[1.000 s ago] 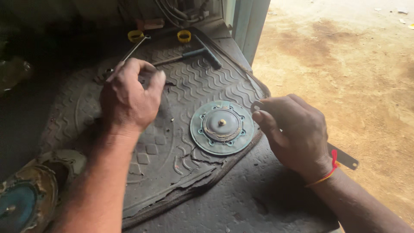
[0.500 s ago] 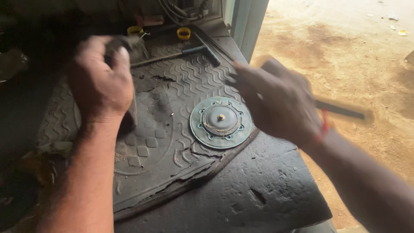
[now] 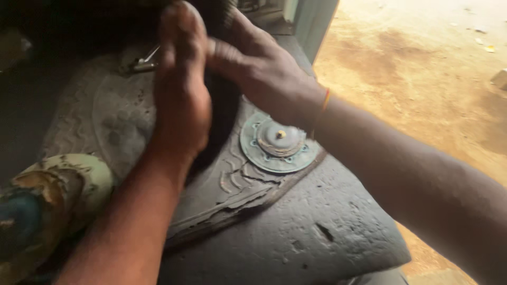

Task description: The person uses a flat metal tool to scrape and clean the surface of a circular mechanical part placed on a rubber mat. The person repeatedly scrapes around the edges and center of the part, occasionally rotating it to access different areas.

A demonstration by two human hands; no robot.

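Observation:
My left hand (image 3: 179, 89) and my right hand (image 3: 259, 68) are raised close together above the back of a grey rubber mat (image 3: 105, 121). A dark, blurred object (image 3: 219, 100) sits between them. The left palm wraps its near side, and the right fingers lie against its far side. What the object is cannot be made out. A round greenish metal disc (image 3: 277, 142) with a raised hub and a small brass stud lies flat on the mat, just below my right wrist. That wrist wears a thin orange band (image 3: 321, 108).
A metal hand tool (image 3: 141, 62) lies on the mat behind my left hand. A worn round part in yellow and teal (image 3: 47, 206) rests at the lower left. The mat's torn edge overlaps a rough grey ledge (image 3: 317, 232). Sandy ground (image 3: 422, 68) lies to the right.
Both hands have lifted and come together at the back of the mat around the dark object. The flat metal bar seen in my right hand earlier is out of sight. The view has shifted closer.

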